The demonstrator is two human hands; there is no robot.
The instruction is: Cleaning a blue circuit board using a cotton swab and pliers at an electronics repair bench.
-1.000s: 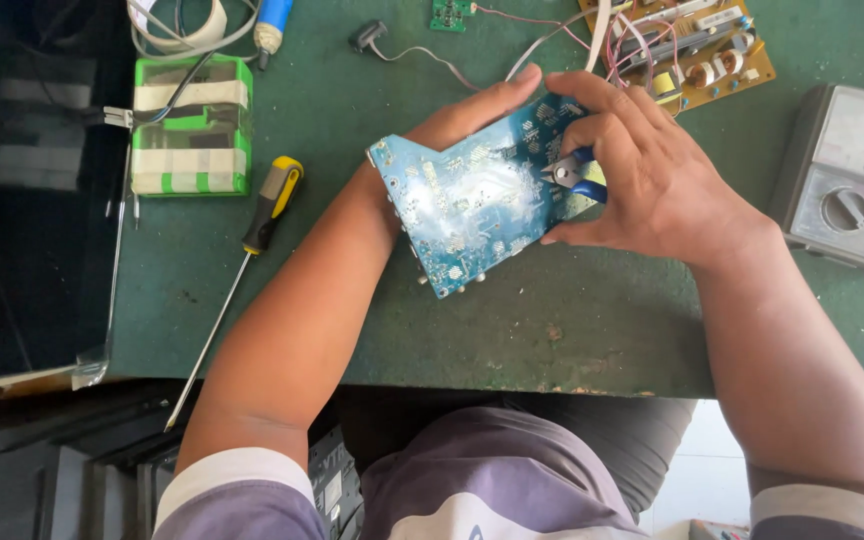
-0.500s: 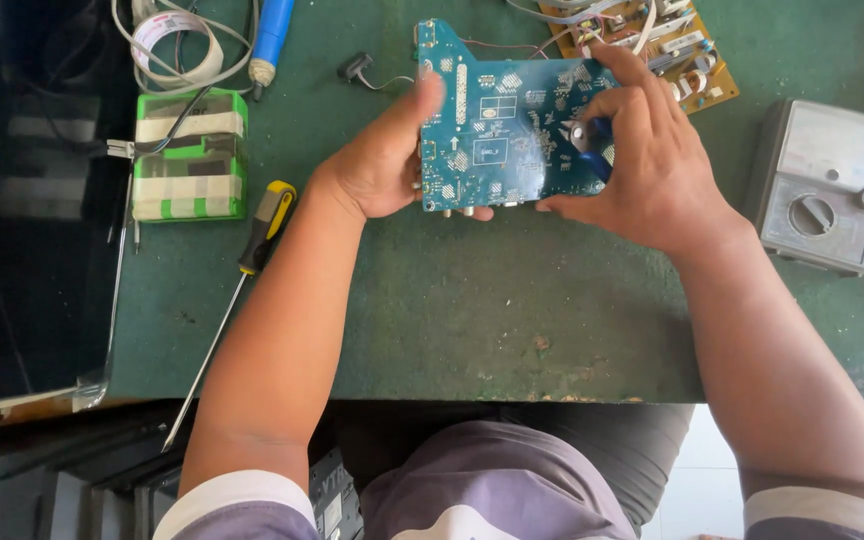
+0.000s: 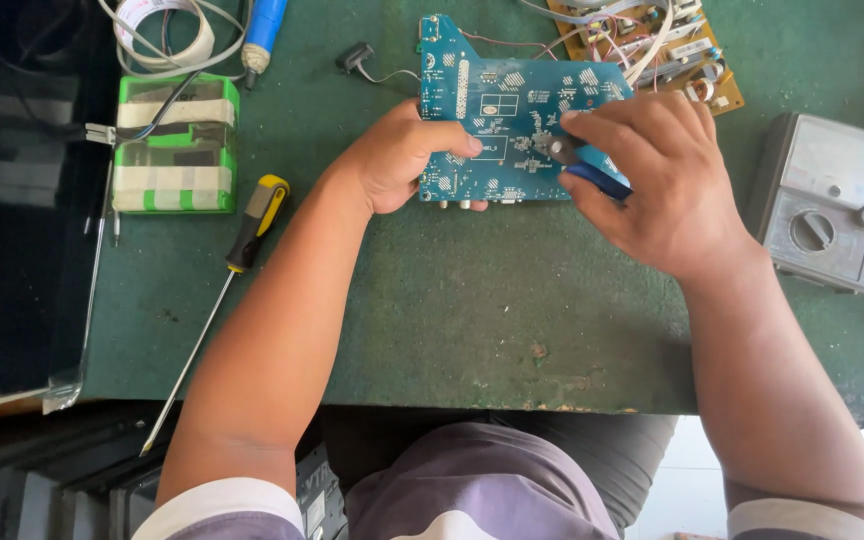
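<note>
The blue circuit board now lies flat, or nearly so, on the green bench mat, component side up, at the far middle of the bench; a second ago it was held up and tilted with its pale solder side toward the camera, and half a second ago it was upright between both hands, so it has been turned over and brought down for work on its top face. The left hand pins the board's near-left edge, thumb on top and fingers curled under or against the rim. The right hand has closed its fingers around a blue-handled tool (pliers or cutters, the head is too small to tell), its tip resting on the board's middle. Outward, nothing else has shifted: the brown circuit board with its wires behind, the grey meter to the right, the yellow-handled screwdriver and the green taped pack to the left.
</note>
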